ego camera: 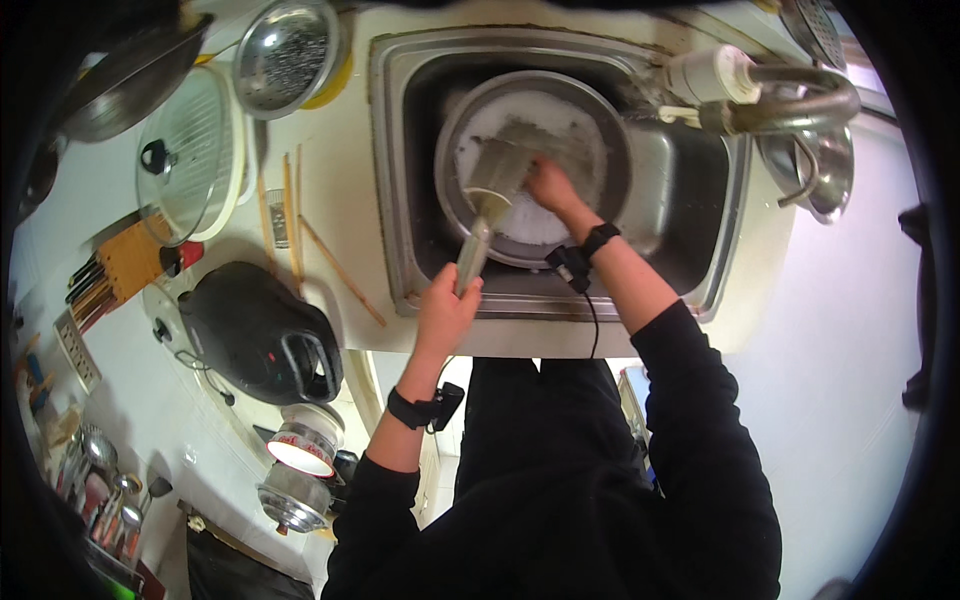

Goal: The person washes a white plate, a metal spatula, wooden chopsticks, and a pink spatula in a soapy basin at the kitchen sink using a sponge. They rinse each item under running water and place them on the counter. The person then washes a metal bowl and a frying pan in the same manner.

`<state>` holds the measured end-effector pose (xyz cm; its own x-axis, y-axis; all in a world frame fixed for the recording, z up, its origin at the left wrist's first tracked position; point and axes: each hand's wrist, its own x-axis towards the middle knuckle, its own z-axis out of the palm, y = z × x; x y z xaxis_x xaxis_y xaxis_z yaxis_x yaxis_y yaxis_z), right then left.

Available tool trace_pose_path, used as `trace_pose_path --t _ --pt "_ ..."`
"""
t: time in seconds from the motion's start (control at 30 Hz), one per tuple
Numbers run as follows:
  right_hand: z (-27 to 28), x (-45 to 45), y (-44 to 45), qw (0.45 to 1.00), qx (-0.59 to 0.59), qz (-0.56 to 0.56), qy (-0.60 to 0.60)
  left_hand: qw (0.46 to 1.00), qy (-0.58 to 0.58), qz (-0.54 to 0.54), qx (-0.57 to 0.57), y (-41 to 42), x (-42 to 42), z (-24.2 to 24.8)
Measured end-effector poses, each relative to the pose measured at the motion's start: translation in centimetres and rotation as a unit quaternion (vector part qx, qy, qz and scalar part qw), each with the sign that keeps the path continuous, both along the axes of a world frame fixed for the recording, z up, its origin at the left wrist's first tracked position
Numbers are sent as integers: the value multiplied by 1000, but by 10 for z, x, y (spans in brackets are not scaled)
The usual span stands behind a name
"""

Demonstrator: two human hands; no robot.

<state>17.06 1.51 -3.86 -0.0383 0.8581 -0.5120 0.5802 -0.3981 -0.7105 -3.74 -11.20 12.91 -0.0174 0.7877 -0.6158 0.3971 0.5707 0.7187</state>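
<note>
My left hand (448, 304) grips the handle of a metal utensil with a broad head (501, 166), which looks like a wok spatula. The head is tilted over a round metal basin (621, 161) standing in the stainless steel sink. White suds (559, 112) and greyish water fill the basin. Inside it, my right hand (553, 186) has its fingers bent at the right edge of the utensil's head. Whether those fingers pinch anything is hidden. Both wrists wear black straps with small devices; a cable hangs from the right one.
A curved faucet (795, 112) reaches over the sink (724, 217) from the right, near a metal bowl (834, 172). Left of the sink lie chopsticks (341, 270), a black appliance (259, 330), a knife block (124, 262), a glass lid (184, 157) and a metal colander (289, 60).
</note>
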Motion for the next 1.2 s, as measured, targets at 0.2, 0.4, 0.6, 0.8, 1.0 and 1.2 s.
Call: trace_pose_path --t 0.2,0.4,0.6,0.8,1.0,1.2 --pt "-11 44 -30 998 29 34 -52 993 38 -10 108 -12 -8 16" --pt "6 69 -49 998 -16 56 -35 914 239 67 319 -6 -58 17" --pt "0 64 -49 998 -13 64 -25 893 367 62 253 20 -89 -10" --pt "-27 62 -43 985 79 96 -119 863 414 26 289 34 -98 -7" --pt "-46 79 -43 974 70 137 -169 814 546 -43 193 82 -204 27" --pt "-54 94 -45 966 31 157 -202 848 510 -97 -104 130 -263 1"
